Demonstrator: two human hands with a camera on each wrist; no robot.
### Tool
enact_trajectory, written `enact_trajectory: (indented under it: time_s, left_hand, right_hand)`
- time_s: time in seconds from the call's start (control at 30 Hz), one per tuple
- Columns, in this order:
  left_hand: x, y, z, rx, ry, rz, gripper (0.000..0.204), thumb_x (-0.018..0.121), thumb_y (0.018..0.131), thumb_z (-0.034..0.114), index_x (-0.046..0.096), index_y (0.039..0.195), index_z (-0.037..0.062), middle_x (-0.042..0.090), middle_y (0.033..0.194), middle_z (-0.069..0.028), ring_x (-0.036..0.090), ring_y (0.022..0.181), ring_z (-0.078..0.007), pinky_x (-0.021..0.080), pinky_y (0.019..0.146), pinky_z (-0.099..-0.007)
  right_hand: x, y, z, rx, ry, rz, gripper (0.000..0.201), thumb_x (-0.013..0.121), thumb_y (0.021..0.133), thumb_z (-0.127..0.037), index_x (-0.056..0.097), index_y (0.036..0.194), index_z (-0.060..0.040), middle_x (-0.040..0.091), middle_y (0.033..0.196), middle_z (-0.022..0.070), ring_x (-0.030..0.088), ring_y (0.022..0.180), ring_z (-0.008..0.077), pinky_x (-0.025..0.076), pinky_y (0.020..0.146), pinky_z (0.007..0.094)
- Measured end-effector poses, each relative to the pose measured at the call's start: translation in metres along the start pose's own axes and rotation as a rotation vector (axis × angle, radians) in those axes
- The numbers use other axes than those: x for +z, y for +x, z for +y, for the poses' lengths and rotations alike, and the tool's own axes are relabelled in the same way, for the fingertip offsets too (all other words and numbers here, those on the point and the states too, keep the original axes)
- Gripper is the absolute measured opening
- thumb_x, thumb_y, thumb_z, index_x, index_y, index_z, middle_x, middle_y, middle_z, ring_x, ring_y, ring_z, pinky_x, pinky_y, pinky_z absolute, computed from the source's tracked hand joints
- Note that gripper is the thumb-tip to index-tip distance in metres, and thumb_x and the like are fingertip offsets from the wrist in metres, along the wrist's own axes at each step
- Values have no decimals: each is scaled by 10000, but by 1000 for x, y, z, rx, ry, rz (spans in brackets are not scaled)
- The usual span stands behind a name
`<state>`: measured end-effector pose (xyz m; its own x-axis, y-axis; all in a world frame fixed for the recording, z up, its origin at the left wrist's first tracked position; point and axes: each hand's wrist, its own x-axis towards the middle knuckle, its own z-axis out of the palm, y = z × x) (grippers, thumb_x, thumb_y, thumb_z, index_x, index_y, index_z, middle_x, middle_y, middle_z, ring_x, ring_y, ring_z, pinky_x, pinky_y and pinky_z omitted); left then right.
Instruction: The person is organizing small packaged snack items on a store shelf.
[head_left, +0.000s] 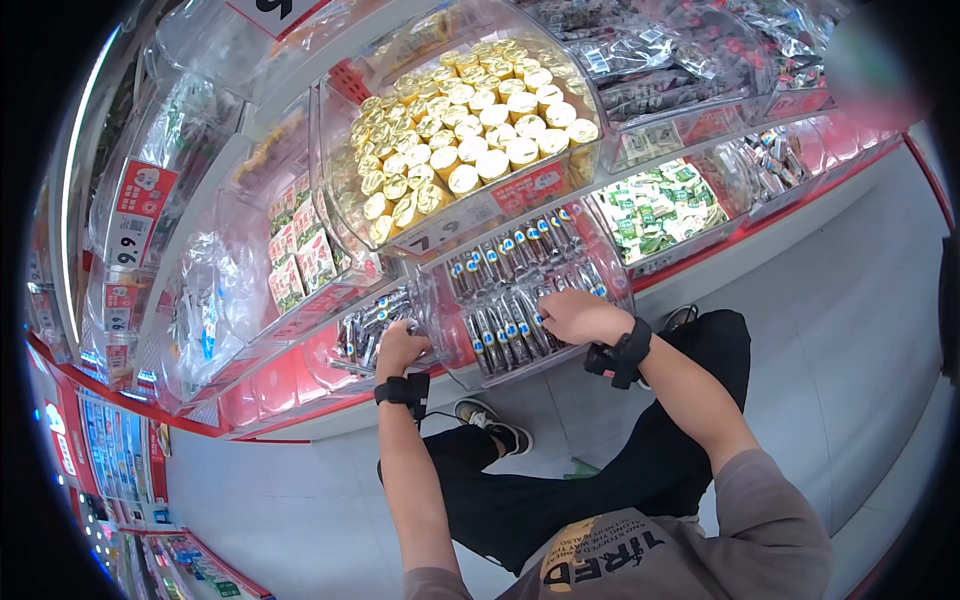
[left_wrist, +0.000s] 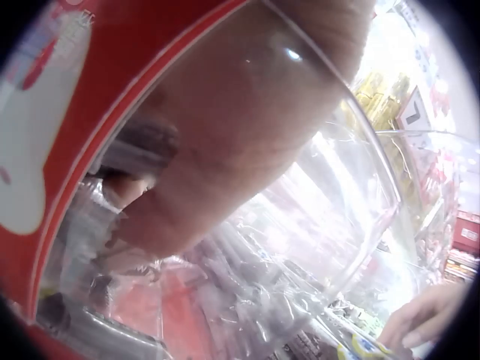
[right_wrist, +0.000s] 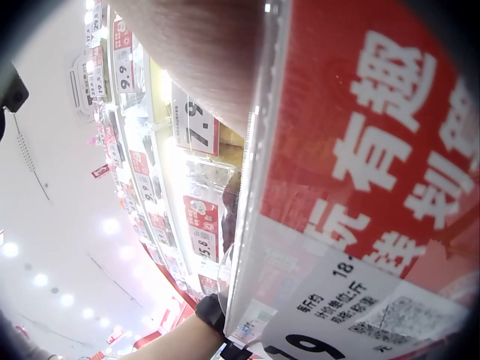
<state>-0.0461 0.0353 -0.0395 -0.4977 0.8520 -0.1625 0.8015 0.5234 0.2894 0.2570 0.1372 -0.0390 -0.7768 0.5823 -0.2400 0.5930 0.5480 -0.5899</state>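
Note:
In the head view my left hand [head_left: 403, 350] reaches into a small clear bin of dark wrapped snack sticks [head_left: 372, 322]. Seen through the bin's clear wall in the left wrist view, its fingers curl round a dark, shiny wrapped stick [left_wrist: 139, 150]. My right hand [head_left: 588, 318] is over the neighbouring bin, where dark wrapped sticks with blue and yellow labels [head_left: 510, 325] lie in two rows. Its fingers [left_wrist: 420, 315] point down at the sticks, loosely extended. A price card [right_wrist: 352, 150] hides that hand's fingertips in the right wrist view.
Above the hands juts a clear bin of gold-topped rolls [head_left: 480, 130] with a price card [head_left: 440, 232]. Green-and-white packets [head_left: 660, 208] fill the bin to the right. Red-and-white packs [head_left: 300, 245] stand upper left. Clear bin walls and a red shelf edge [head_left: 290, 405] surround the left hand.

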Motion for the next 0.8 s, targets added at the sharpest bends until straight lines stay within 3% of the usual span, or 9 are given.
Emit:
enact_trajectory:
  time_s: [0.17,0.27,0.3,0.4,0.47,0.57,0.67,0.7,0.8]
  left_hand:
    - [6,4,-9,-67,-124,340,280,671,638,194,607,770,-45,632,773,-197,629,736,-309,469,622,-346]
    - [20,17,-42,74,-556,586,63,582,704,64,550,740,22,550,615,-48,521,545,-206,422,538,-328]
    - [2,-14,-8,35,-831,611,90,538,709,-1,480,718,68,483,656,1,450,586,-121,383,551,-269]
    - [-9,-45,12,324,-1231,842,93,515,701,-7,444,723,49,468,703,-40,465,693,-164,397,682,-278]
    - [-28,-77,38,478,-1254,960,135,446,650,-30,380,722,62,432,716,-70,453,749,-191,384,762,-316]
    - [-53,-120,68,704,-1492,920,154,427,600,4,360,718,75,393,724,-55,407,770,-198,354,836,-338]
    - [-71,-146,100,748,-1932,519,185,435,583,22,324,714,92,348,713,-44,377,769,-199,345,857,-359]
    - [-71,-148,107,665,-2075,414,197,449,577,30,322,710,101,334,708,-33,377,770,-193,341,868,-367]
    - [-54,-139,115,643,-2254,104,205,459,572,28,332,713,106,350,712,-26,387,774,-183,335,874,-364]
  right_hand:
    - [1,1,2,-16,3,16,240,515,853,-189,595,960,10,615,992,204,582,955,378,469,813,441]
    - [2,1,2,-17,-1,14,239,511,849,-180,601,956,13,615,1003,208,585,954,380,471,809,441]
    - [0,-1,0,-11,2,9,237,510,847,-176,603,955,13,614,1007,210,585,954,381,472,807,441]
    - [9,5,7,-19,12,44,219,508,833,-174,596,935,-1,615,926,201,581,905,376,453,784,449]
    - [13,8,11,-22,24,69,210,511,825,-175,591,924,-8,616,882,196,579,878,373,444,774,452]
    - [13,5,9,-18,40,80,208,517,817,-173,590,918,-6,618,875,195,581,870,372,447,771,448]
    - [10,3,7,-22,29,90,205,516,811,-168,594,906,-4,620,865,196,584,861,371,452,762,446]
    - [8,3,6,-31,12,94,204,517,810,-168,596,901,-3,621,862,196,585,859,371,454,759,445]
    - [7,3,6,-29,6,115,194,518,807,-162,601,873,1,625,849,198,590,847,373,460,749,441]
